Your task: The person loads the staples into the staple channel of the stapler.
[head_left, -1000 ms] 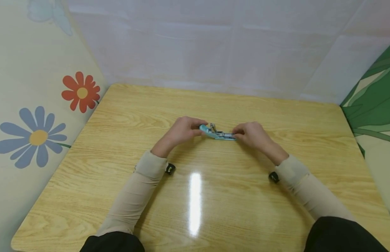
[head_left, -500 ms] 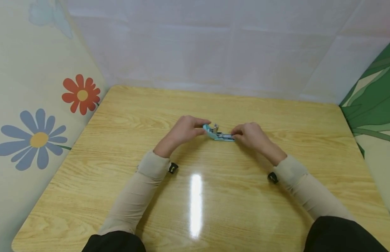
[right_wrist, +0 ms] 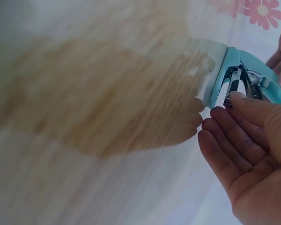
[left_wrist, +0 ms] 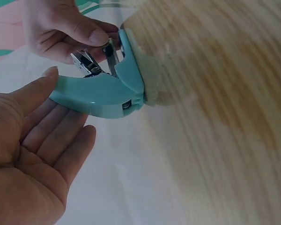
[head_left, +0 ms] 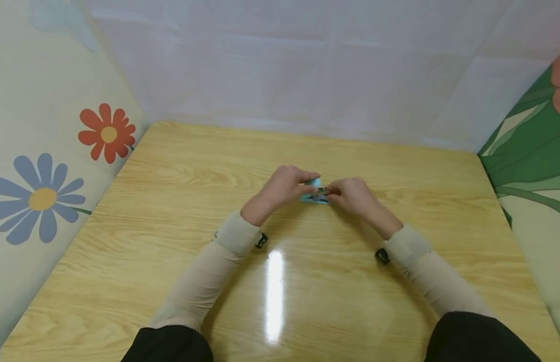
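Note:
A turquoise stapler (head_left: pixel 312 198) sits over the middle of the table, its two halves spread apart at the hinge. My left hand (head_left: pixel 282 186) grips the rounded top arm (left_wrist: pixel 93 96) between thumb and fingers. At the other side, my right hand (head_left: pixel 354 195) pinches the end of the metal staple rail (left_wrist: pixel 111 56), thumb on top. In the right wrist view, the rail (right_wrist: pixel 234 82) stands out from the turquoise base (right_wrist: pixel 217 84), and more metal parts show inside the raised arm. The fingers partly hide the stapler in the head view.
The wood-grain table (head_left: pixel 171 151) stretches around both hands, with a bright light reflection (head_left: pixel 274 296) in front. A white sheet (head_left: pixel 261 75) hangs behind it. Walls painted with flowers (head_left: pixel 42 199) stand at both sides.
My left hand has moved right, toward my right hand, swinging the stapler's top arm up and over from its wide-open spread. My right hand has stayed at the rail end.

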Demonstrator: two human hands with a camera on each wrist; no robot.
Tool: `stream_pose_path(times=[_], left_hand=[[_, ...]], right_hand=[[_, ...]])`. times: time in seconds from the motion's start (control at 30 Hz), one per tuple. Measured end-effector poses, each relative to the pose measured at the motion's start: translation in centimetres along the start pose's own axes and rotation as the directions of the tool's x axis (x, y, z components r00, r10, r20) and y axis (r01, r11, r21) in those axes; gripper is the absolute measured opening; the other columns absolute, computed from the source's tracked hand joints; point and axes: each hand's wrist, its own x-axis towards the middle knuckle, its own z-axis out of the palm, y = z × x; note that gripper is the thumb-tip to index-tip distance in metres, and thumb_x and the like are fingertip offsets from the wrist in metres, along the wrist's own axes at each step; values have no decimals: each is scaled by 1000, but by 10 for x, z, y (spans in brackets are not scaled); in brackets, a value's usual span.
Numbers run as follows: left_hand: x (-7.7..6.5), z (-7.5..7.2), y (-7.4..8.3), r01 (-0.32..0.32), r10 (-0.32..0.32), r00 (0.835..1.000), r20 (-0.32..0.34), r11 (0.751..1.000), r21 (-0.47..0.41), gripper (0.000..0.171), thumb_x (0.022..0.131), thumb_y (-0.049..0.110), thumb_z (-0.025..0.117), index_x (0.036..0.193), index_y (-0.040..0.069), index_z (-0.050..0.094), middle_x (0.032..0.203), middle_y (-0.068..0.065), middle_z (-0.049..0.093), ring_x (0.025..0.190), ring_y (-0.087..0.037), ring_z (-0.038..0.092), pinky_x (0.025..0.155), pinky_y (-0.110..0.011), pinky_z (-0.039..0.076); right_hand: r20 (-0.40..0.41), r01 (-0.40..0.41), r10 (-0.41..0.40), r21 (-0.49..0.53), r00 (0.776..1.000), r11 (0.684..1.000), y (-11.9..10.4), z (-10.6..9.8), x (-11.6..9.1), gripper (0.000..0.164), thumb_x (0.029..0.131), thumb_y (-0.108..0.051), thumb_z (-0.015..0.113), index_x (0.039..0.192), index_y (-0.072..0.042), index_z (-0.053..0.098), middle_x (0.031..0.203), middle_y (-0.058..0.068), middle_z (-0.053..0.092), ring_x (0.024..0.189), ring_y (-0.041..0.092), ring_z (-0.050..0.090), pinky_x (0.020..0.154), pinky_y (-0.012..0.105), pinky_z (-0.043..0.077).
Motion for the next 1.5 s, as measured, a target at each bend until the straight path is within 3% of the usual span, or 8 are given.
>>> stream_pose_path(times=[0.23, 0.47, 0.77, 1.07, 1.3, 1.5], left_hand=[[5, 6, 2, -14, 17, 999, -33, 995, 101, 43, 96, 33, 71, 133, 14, 66, 126, -10, 72, 79, -13, 65, 73, -26, 53], [8, 9, 9, -25, 31, 999, -29, 983, 181, 41, 96, 32, 70, 133, 16, 67, 123, -9, 73, 88, -16, 71, 82, -32, 58], [12, 16, 11, -100, 103, 995, 6, 952, 288, 34, 97, 20, 70, 130, 15, 70, 121, -10, 75, 108, -25, 72, 96, -38, 57], [13, 20, 17, -123, 127, 992, 11, 931, 344, 28, 96, 15, 70, 124, 17, 75, 118, -8, 76, 100, -21, 73, 90, -35, 59], [14, 24, 19, -149, 161, 987, 2, 908, 392, 8, 96, 19, 70, 97, 15, 77, 97, -6, 78, 85, -19, 70, 81, -34, 59], [16, 27, 22, -129, 138, 990, 10, 896, 425, 11, 97, 18, 70, 88, 15, 74, 87, -5, 75, 80, -21, 68, 73, -37, 58]], right_hand=[[-9, 1, -1, 3, 1000, 1000, 1, -2, 1, 20, 95, -17, 72, 108, -2, 77, 99, 13, 79, 91, 27, 75, 81, 42, 60], [-2, -10, 10, 31, 1000, 999, 3, -3, 0, 21, 95, -16, 73, 110, -3, 77, 103, 12, 79, 95, 28, 75, 84, 43, 60], [8, -17, 16, 62, 1000, 998, 4, -2, -3, 18, 94, -15, 73, 107, -2, 78, 102, 12, 79, 96, 28, 75, 84, 42, 61], [-20, 1, 0, 28, 1000, 1000, 4, -2, -1, 12, 94, -15, 73, 96, -5, 79, 95, 10, 79, 92, 27, 75, 81, 43, 60], [-18, -11, 11, 2, 1000, 1000, 4, -1, -1, 14, 95, -16, 72, 99, -4, 79, 96, 11, 79, 94, 29, 75, 84, 44, 59], [-35, -7, 7, -8, 999, 1000, 3, 1, -1, 14, 94, -17, 72, 95, -5, 78, 93, 11, 79, 89, 28, 74, 82, 45, 59]])
